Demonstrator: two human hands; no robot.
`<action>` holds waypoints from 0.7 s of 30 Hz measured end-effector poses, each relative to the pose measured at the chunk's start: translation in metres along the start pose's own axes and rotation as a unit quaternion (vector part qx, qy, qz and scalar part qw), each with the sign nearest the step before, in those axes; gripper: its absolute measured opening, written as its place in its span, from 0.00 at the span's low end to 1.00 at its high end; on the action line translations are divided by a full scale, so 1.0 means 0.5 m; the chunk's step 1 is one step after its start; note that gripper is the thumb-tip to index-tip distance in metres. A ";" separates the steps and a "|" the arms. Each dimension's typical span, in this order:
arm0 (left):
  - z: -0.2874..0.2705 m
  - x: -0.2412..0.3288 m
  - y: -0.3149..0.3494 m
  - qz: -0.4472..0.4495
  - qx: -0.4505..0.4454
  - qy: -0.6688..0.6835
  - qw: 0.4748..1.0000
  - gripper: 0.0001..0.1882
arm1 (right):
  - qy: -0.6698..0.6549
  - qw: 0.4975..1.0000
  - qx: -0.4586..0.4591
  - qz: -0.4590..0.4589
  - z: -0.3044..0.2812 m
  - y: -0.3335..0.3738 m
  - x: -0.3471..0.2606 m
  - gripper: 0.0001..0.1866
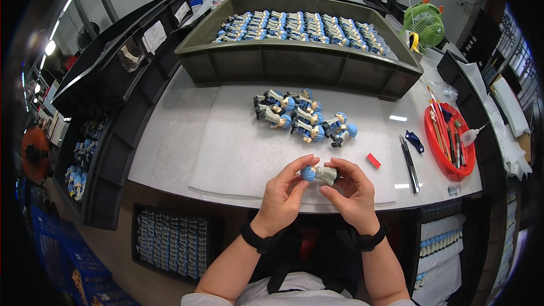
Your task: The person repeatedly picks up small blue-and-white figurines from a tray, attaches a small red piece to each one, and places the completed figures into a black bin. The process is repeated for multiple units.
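One blue-haired figurine (326, 175) is found between the person's hands, over the tabletop (164, 153), its long axis running crosswise: head to the left, feet end to the right. The left hand (282, 194) grasps the head end between fingers and thumb. The right hand (355, 194) grasps the lower body, though how firmly its fingers press cannot be judged from this view. Neither hand is nearer; each has one end.

Relative to this figurine: a white sheet (226, 153) lies beneath; a cluster of similar figurines (306, 116) lies just beyond; a red block (373, 161) sits to the right; black pen-like tools (409, 164) and a red basin (432, 146) are farther right; an olive crate (226, 68) stands beyond the cluster.
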State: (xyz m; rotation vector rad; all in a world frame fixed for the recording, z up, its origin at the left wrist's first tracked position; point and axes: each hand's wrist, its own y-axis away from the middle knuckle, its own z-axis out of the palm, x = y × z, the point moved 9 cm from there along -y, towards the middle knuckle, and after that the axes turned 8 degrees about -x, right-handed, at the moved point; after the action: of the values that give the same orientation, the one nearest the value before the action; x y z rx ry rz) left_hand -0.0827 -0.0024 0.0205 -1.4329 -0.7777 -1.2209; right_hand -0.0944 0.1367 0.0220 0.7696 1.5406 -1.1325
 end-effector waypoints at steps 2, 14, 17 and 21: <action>0.000 -0.001 0.000 0.006 0.002 0.001 1.000 0.25 | 0.002 1.000 0.002 0.004 -0.001 0.001 0.002 0.26; -0.002 -0.009 0.000 0.013 0.010 0.018 1.000 0.21 | 0.021 1.000 0.000 -0.005 -0.002 0.001 0.001 0.27; 0.001 -0.005 -0.002 0.015 0.005 0.027 1.000 0.22 | 0.036 0.999 0.000 -0.008 -0.002 0.001 -0.002 0.26; 0.006 -0.006 -0.002 0.001 -0.021 0.016 1.000 0.25 | 0.042 0.999 0.001 -0.013 -0.002 0.002 -0.005 0.26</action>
State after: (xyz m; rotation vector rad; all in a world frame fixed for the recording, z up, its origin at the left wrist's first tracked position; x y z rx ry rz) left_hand -0.0837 0.0010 0.0183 -1.4438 -0.7332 -1.2616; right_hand -0.0933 0.1383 0.0242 0.8105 1.6233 -1.1337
